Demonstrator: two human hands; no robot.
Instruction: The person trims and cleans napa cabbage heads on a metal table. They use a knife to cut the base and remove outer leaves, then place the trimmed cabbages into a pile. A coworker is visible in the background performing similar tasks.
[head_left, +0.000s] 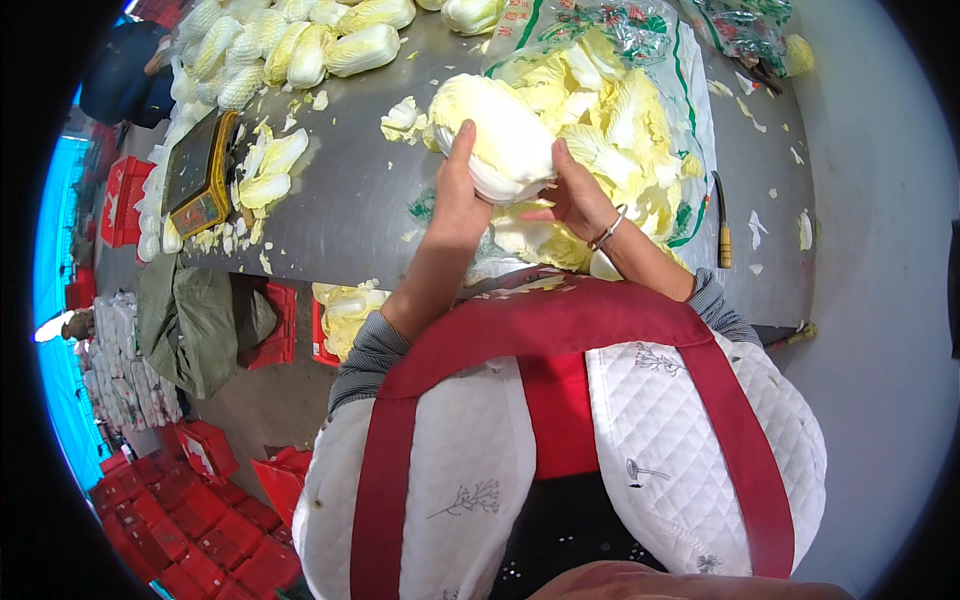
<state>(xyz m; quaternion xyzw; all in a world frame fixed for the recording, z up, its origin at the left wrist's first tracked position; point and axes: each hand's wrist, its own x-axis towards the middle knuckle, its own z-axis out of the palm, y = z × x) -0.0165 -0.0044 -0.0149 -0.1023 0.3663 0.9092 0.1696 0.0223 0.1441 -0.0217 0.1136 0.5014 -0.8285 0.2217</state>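
A trimmed napa cabbage (499, 131) is held up between my two hands, its white base towards me. My left hand (461, 187) grips its left side, thumb on top. On the other side my right hand (577, 191) presses near the base, with its thumb at the edge and fingers below. Under and beyond the cabbage, loose yellow-white cabbage leaves (630, 135) are heaped on a printed plastic bag (686, 90). A knife with a wooden handle (724, 244) lies to the right of the heap.
Several cabbages (364, 49), some in foam net sleeves (244, 82), are piled at the back left of the metal table (352, 150). A weighing scale (199, 176) stands at the left edge beside leaf scraps (270, 169). Red crates (210, 517) cover the floor. A person (127, 71) stands far left.
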